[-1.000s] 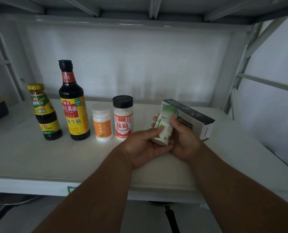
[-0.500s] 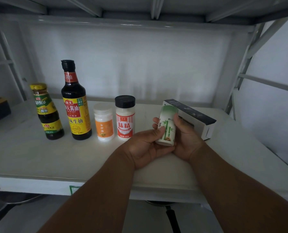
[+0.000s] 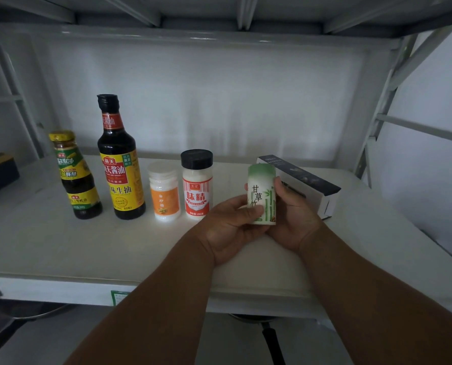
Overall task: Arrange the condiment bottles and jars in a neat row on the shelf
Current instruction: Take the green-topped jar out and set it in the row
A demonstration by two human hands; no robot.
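White jar (image 3: 262,196): green bamboo print, upright (label facing the camera).
Left hand (image 3: 231,227): fingers curled round it.
Right hand (image 3: 292,217): gripping it too.

White shelf (image 3: 48,246): oyster sauce bottle (image 3: 78,177), soy sauce bottle (image 3: 120,164), orange-label jar (image 3: 164,192), MSG shaker (image 3: 197,185) in row left-centre; black-and-white box (image 3: 309,185) toward right back corner.

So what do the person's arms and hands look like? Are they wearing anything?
Both arms are bare from the bottom of the picture up to the wrists: no sleeves show. The left hand and the right hand wear no gloves, and I see no watch, bracelet or ring on the parts in view.
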